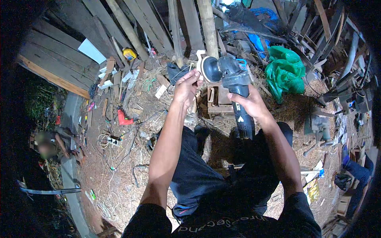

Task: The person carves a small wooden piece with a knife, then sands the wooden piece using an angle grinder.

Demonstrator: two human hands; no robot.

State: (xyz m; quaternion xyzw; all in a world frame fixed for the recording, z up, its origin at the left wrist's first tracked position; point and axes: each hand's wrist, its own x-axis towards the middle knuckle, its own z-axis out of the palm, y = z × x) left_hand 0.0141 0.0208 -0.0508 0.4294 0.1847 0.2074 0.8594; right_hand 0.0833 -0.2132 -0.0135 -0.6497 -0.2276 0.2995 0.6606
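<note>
My right hand (256, 106) is wrapped round the body of a black angle grinder (243, 121), its head pointing up and to the left. A round sanding disc (210, 70) on a dark backing pad is fitted to the grinder. Between the fingertips of my left hand (185, 88) is a small, pale, curved wooden piece (199, 59), held upright at the disc's face. It appears to touch the disc, though the exact contact is hard to see. Below the disc stands a small wooden box (220, 106) with wood pieces on it.
A red power tool (124, 118) and cables lie on the shavings-covered ground at left. A green plastic bag (285, 71) sits at right, a yellow bottle (129, 54) near the planks (149, 23). Another person (55, 144) is at far left; someone's leg (359, 170) shows at far right.
</note>
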